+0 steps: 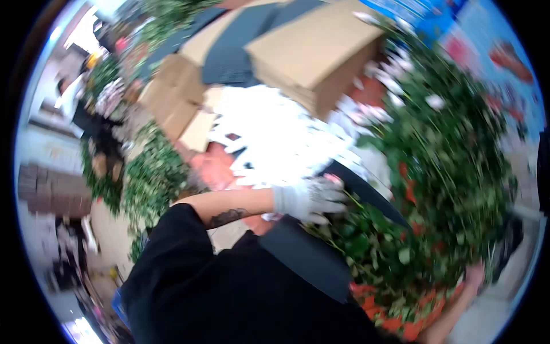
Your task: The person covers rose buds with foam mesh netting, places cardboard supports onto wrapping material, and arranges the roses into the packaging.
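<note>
My left hand (312, 199), in a pale glove, lies palm down with fingers stretched out beside a pink flower head (333, 179) and leafy stems (358, 243). A dark curved sheet (366, 192) extends past its fingertips, and another dark sheet (306, 258) lies against my black shirt. At the lower right, my right hand (474, 275) is at the edge of the large heap of green stems (441, 155); its fingers are blurred and partly hidden, so what it holds cannot be made out.
White paper strips (275, 132) lie beyond my left hand. Behind them are a stack of brown cardboard (315, 49), dark sheets (235, 54) and an opened cardboard piece (175, 94). More greenery (152, 166) is at left, where another person (71, 97) stands. Blue printed wrapping (487, 57) is at upper right.
</note>
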The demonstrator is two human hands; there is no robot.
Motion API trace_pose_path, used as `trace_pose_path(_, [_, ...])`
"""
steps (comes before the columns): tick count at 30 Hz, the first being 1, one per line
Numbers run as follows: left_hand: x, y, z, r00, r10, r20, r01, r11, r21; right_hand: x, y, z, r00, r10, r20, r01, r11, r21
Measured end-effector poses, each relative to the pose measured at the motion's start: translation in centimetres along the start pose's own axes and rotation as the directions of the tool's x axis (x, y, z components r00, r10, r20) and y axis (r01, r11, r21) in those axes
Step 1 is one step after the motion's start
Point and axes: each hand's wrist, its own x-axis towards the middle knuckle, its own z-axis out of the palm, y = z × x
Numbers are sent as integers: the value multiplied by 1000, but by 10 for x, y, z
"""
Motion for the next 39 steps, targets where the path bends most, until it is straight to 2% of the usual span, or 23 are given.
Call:
trace_pose_path(3, [-24, 4, -89, 999, -53, 4, 52, 967, -248, -73, -43, -59, 944, 136, -301, -57, 965, 257])
trace_pose_path(4, [-33, -4, -112, 974, 11, -228, -43, 990, -133, -79, -48, -64, 941, 132, -312, -50, 965, 259])
trace_pose_path(5, [-52, -19, -135, 942, -40, -333, 0, 993, -120, -87, -53, -71, 937, 36, -348, 151, 857, 493])
trace_pose_path(6, [-77, -57, -150, 902, -92, -423, 131, 989, 65, -96, -56, -74, 913, -49, -405, 335, 659, 674])
trace_pose_path(7, [-100, -88, -183, 869, -255, -423, 370, 904, 216, -101, -59, -75, 908, -49, -417, 343, 660, 668])
trace_pose_path(8, [-124, -121, -210, 731, -379, -567, 540, 830, 142, -103, -65, -67, 876, -73, -476, 420, 601, 680])
trace_pose_path(9, [-138, -144, -232, 458, -489, -743, 740, 672, 15, -105, -68, -64, 844, -95, -528, 488, 542, 684])
trace_pose_path(10, [-180, -195, -244, 277, -442, -853, 895, 441, 62, -122, -79, -67, 820, -1, -572, 434, 653, 621])
trace_pose_path(11, [-202, -210, -261, -141, -702, -698, 951, 99, -292, -138, -88, -67, 811, 7, -586, 437, 659, 613])
trace_pose_path(13, [-257, -258, -260, -341, -742, -577, 863, -3, -506, -162, -102, -70, 862, -11, -506, 459, 439, 772])
trace_pose_path(14, [-275, -274, -258, -401, -746, -532, 835, -58, -548, -172, -107, -74, 851, 8, -525, 466, 447, 763])
trace_pose_path(21, [-263, -287, -277, -403, -877, -262, 762, -163, -626, -203, -144, -110, 958, -82, -275, 278, 510, 814])
trace_pose_path(23, [-271, -316, -276, -392, -756, -524, 909, -231, -348, -204, -159, -122, 944, -128, -303, 326, 497, 804])
trace_pose_path(25, [-251, -282, -320, -133, -851, -508, 982, -43, -184, -208, -174, -134, 938, -120, -324, 342, 458, 821])
trace_pose_path(27, [-222, -258, -369, 4, -849, -529, 995, -49, 86, -210, -185, -149, 844, -263, -467, 531, 299, 793])
trace_pose_path(30, [-186, -226, -421, 504, -482, -717, 849, 126, 512, -205, -199, -169, 765, -281, -579, 643, 384, 663])
trace_pose_path(32, [-148, -192, -444, 685, -265, -678, 728, 263, 633, -203, -212, -186, 720, -338, -606, 689, 245, 682])
trace_pose_path(34, [-74, -79, -430, 572, -580, -580, 783, 174, 598, -207, -227, -202, 642, -398, -656, 749, 143, 647])
trace_pose_path(35, [-57, -37, -414, 743, -291, -602, 666, 401, 629, -231, -247, -219, 604, -400, -689, 742, -33, 670])
trace_pose_path(36, [-43, -5, -394, 793, 25, -608, 482, 583, 654, -255, -262, -233, 547, -432, -717, 701, -231, 675])
trace_pose_path(37, [-31, 3, -374, 743, 183, -643, 231, 832, 504, -280, -277, -241, 605, -404, -686, 625, -293, 724])
trace_pose_path(38, [-19, 11, -353, 672, 337, -660, -111, 927, 359, -300, -290, -245, 656, -373, -656, 549, -359, 754])
trace_pose_path(39, [-12, 16, -332, 659, 315, -682, -296, 943, 150, -311, -298, -242, 693, -370, -619, 515, -347, 784])
